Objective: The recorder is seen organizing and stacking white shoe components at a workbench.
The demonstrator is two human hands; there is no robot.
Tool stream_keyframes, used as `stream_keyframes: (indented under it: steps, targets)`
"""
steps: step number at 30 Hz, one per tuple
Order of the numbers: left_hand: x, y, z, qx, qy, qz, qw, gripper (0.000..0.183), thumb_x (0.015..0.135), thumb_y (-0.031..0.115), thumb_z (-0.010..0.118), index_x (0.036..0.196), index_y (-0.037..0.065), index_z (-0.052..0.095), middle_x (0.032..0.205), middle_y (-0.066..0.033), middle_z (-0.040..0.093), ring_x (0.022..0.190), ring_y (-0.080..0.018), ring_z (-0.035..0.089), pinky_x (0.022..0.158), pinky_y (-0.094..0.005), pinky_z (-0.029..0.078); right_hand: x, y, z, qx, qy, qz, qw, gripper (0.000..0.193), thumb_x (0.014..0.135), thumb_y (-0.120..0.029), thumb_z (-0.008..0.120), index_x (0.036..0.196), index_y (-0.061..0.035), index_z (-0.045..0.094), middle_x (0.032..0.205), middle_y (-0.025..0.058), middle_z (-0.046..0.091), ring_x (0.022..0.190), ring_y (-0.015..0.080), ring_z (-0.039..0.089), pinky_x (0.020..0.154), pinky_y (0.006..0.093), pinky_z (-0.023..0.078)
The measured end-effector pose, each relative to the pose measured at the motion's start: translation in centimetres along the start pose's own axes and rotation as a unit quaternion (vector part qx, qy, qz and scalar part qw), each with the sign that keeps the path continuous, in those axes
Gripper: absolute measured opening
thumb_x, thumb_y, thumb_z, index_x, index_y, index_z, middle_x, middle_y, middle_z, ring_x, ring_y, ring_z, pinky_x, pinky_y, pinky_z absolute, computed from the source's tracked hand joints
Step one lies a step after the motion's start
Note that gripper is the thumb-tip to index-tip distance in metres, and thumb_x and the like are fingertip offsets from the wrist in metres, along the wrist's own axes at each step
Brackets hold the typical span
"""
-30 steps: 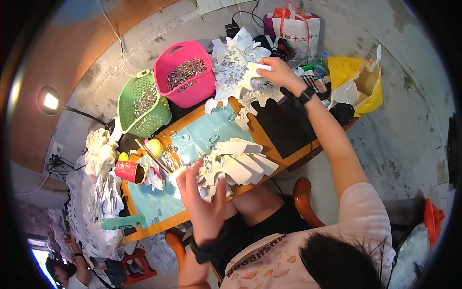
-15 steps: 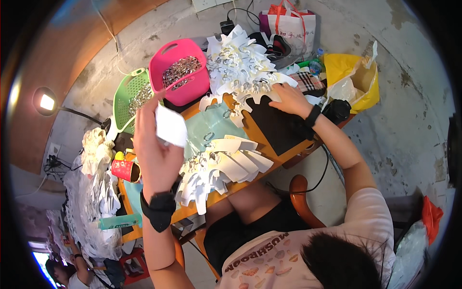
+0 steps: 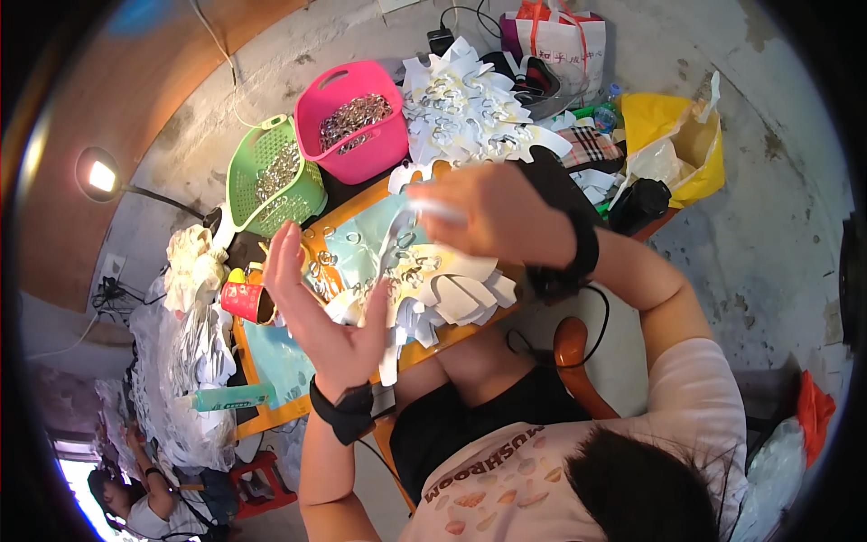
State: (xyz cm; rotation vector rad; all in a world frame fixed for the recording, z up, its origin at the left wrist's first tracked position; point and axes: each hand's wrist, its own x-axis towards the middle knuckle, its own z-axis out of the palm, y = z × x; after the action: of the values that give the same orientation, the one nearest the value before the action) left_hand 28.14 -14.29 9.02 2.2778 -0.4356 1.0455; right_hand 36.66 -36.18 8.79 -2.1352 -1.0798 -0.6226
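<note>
My right hand, smeared by motion, is closed on a white flat piece over the middle of the table. A narrow bent part of it reaches down toward my left thumb; I cannot tell if they touch. With fingers spread, my left hand is raised at the table's left part. Below both hands lies a fanned row of white and cream flat pieces with metal rings at their ends. Loose metal rings lie on the pale blue sheet behind it. Farther back spreads a larger heap of white pieces with rings.
A pink basket and a green basket, both holding metal rings, stand at the back left. A red cup and a teal tube are at left. A yellow bag stands back right. A person sits far left.
My right hand has come left from the back heap to the table's middle. My left hand has lowered and spread its fingers; the white piece it held is gone from it.
</note>
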Motion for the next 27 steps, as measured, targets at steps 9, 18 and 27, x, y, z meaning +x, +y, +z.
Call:
stream_keyframes:
  steps: [9,18,27]
  targets:
    - [-5.0,-3.8,1.8,0.048,-0.48,0.079,0.872,0.061,0.086,0.019,0.065,0.141,0.005,0.043,0.145,-0.0208,0.041,0.13,-0.0382,0.044,0.108,-0.0445,0.037,-3.2,7.6,0.4,0.192,-0.192,0.178,0.946,0.025,0.084,-0.03,0.067,0.098,-0.0096,0.073,0.087,0.0116,0.07,0.079,0.0294,0.067,0.073,0.0363,0.052]
    - [-2.4,-0.8,0.0,0.024,-0.467,0.025,0.883,0.08,0.086,0.031,0.068,0.148,0.0,0.028,0.142,-0.027,0.041,0.132,-0.0419,0.04,0.109,-0.0435,0.037,6.8,22.6,6.8,-0.158,-0.026,0.369,0.915,0.074,0.063,-0.049,0.079,0.115,-0.0015,0.055,0.109,0.0272,0.061,0.096,0.0422,0.063,0.085,0.0448,0.052]
    - [5.6,-1.6,4.0,-0.132,-0.335,-0.155,0.92,0.032,0.093,0.023,0.064,0.112,-0.003,0.064,0.107,-0.0164,0.068,0.095,-0.0256,0.067,0.084,-0.0369,0.052,3.3,21.2,4.4,0.376,0.052,0.308,0.873,0.055,0.081,-0.01,0.068,0.133,0.0002,0.052,0.093,0.0053,0.06,0.084,0.0098,0.058,0.075,0.0233,0.049]
